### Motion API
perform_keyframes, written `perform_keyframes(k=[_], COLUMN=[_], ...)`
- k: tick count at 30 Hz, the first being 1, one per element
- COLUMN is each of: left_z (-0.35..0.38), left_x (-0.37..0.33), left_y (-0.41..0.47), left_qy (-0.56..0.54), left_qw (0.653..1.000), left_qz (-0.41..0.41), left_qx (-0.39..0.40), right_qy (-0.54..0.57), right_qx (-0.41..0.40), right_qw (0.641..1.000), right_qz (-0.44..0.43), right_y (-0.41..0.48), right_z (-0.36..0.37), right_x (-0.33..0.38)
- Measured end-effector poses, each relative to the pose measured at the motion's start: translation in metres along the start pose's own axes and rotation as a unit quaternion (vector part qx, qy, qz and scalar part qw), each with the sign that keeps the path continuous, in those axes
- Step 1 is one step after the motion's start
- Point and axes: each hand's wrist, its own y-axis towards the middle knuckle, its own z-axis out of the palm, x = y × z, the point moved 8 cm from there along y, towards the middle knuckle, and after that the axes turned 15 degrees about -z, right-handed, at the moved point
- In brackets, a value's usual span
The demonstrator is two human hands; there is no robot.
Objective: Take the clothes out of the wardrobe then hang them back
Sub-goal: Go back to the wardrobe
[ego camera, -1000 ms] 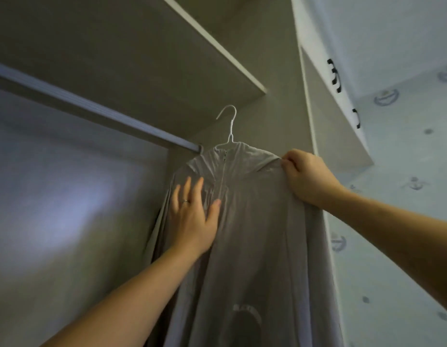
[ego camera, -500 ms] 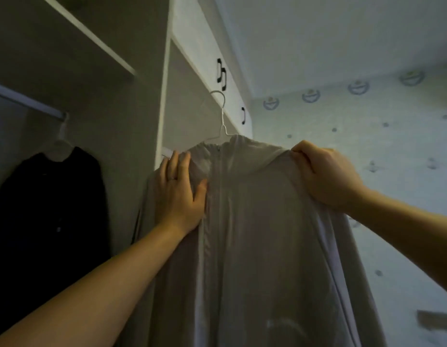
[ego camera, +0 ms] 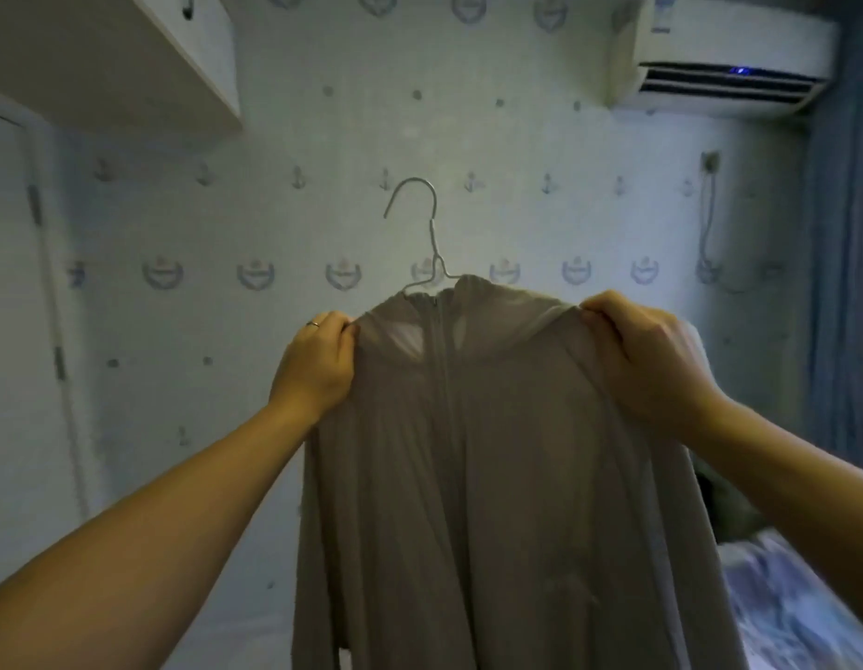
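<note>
Head view: a thin grey zip jacket [ego camera: 468, 452] hangs on a wire hanger [ego camera: 433, 220], held up in the air in front of the patterned wall [ego camera: 516, 137], clear of the wardrobe [ego camera: 129, 65] at upper left. The left hand [ego camera: 318, 365] grips the left shoulder and the right hand [ego camera: 647, 360] grips the right, with the fingers [ego camera: 601, 315] of both curled into the cloth. The fabric looks light, soft, limp and probably slick. The 2 shoulders, stiffened by the wire beneath, seem the surest hold.

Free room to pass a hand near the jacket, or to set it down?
Open air around the hanger hook, and left of the jacket toward the door. Bed at lower right looks bare. Crowded: both shoulders, taken by left hand and right hand.
</note>
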Motion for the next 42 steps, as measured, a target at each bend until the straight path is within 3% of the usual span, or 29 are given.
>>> perform_keyframes(k=[8, 14, 27, 35, 42], left_z=[0.184, 0.299, 0.508, 0.604, 0.708], left_x=[0.031, 0.05, 0.03, -0.027, -0.098], left_y=[-0.047, -0.036, 0.013, 0.013, 0.006], left_qy=[-0.026, -0.038, -0.057, -0.07, -0.137], left_qw=[0.996, 0.988, 0.964, 0.952, 0.929], left_qz=[0.004, 0.037, 0.094, 0.097, 0.102], left_qx=[0.091, 0.144, 0.241, 0.281, 0.329], right_qy=[-0.014, 0.075, 0.046, -0.016, -0.052], right_qx=[0.142, 0.252, 0.24, 0.213, 0.181], right_qw=[0.984, 0.929, 0.846, 0.819, 0.816], right_qz=[0.111, 0.259, 0.474, 0.533, 0.546], right_y=[-0.135, -0.204, -0.306, -0.343, -0.389], right_z=[0.063, 0.132, 0.223, 0.225, 0.216], right_x=[-0.058, -0.095, -0.16, -0.21, -0.296])
